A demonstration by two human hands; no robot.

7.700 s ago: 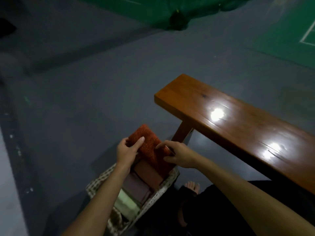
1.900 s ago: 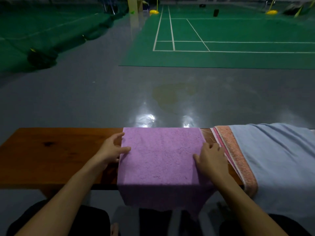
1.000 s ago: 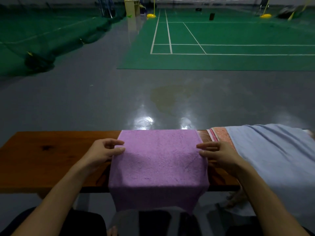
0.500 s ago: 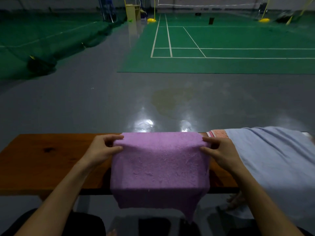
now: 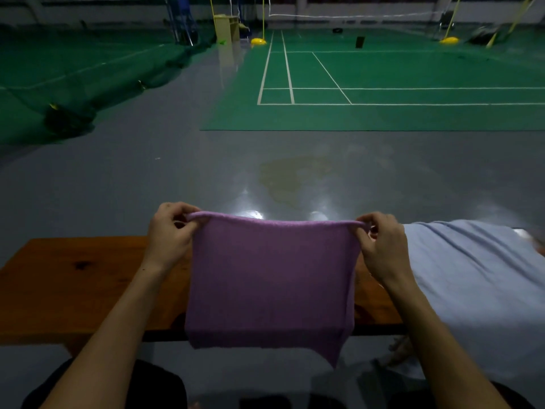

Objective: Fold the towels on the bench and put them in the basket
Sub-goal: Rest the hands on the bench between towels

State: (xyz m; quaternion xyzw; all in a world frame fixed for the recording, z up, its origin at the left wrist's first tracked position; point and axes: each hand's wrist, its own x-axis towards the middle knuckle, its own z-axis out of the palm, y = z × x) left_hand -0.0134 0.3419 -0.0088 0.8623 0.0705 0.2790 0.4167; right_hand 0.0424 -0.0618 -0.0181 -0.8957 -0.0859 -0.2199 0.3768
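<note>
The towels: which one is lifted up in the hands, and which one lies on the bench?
The purple towel is pinched at its top corners by the left hand and right hand; the light blue towel lies on the bench.

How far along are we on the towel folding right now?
Nothing finished shows here; the basket is out of view. In hand: the purple towel, pinched at its top corners by the left hand and right hand and held up over the bench, not yet folded. Left: the light blue towel draped unfolded on the bench.
</note>
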